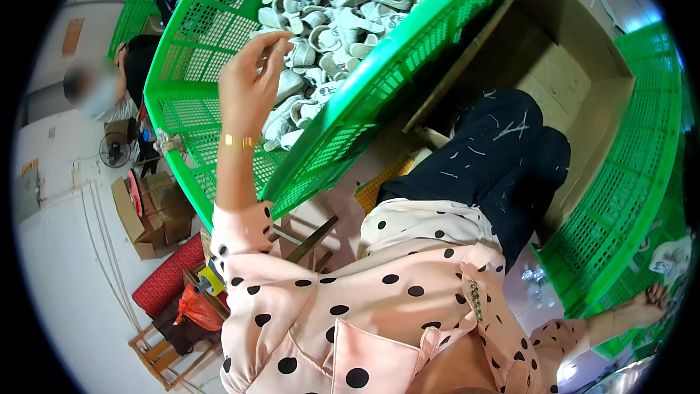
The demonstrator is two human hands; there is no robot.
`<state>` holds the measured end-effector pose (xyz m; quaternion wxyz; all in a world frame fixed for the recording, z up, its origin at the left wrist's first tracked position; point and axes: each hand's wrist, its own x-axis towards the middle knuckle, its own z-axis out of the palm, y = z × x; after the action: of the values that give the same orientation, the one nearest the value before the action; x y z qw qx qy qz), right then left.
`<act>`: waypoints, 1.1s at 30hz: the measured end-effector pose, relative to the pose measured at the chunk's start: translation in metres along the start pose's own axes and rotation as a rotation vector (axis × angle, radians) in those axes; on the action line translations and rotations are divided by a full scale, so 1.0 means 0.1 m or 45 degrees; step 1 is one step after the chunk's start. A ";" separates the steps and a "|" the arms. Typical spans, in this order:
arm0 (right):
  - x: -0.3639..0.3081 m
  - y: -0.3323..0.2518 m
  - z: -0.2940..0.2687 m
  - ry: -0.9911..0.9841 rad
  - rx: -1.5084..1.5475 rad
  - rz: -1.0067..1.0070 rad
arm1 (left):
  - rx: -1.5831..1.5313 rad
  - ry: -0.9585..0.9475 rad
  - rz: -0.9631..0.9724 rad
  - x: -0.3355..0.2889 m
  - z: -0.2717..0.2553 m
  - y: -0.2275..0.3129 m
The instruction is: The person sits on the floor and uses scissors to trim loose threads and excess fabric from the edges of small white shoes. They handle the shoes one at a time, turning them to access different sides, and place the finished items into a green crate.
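Observation:
My left hand (251,73) is raised over a large green plastic basket (186,40) heaped with small white shoes (339,33). Its fingers bend loosely, somewhat apart, and I see nothing between them. Far out to the right, my right hand (645,306) is at another green mesh basket (627,204), its fingers curled. Whatever they may grip is too small and dark to make out. Just beyond those fingers is a white shoe (671,257).
An open cardboard box (576,80) stands between the baskets, in front of my knees. To the left are a wooden stool (164,361), a red roll (171,273), a carton (157,215), a fan (115,149) and another person (109,95) further off.

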<state>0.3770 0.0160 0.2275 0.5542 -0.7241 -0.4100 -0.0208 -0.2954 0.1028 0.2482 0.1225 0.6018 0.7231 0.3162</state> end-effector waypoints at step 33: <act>-2.13 -1.89 1.36 -1.487 0.676 0.122 | -0.122 0.711 0.140 -0.79 -0.45 -0.41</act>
<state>0.0616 0.0147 0.2201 0.4003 -0.4720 -0.6026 0.5039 -0.3335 0.0107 0.2413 -0.0705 0.5233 0.6792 0.5097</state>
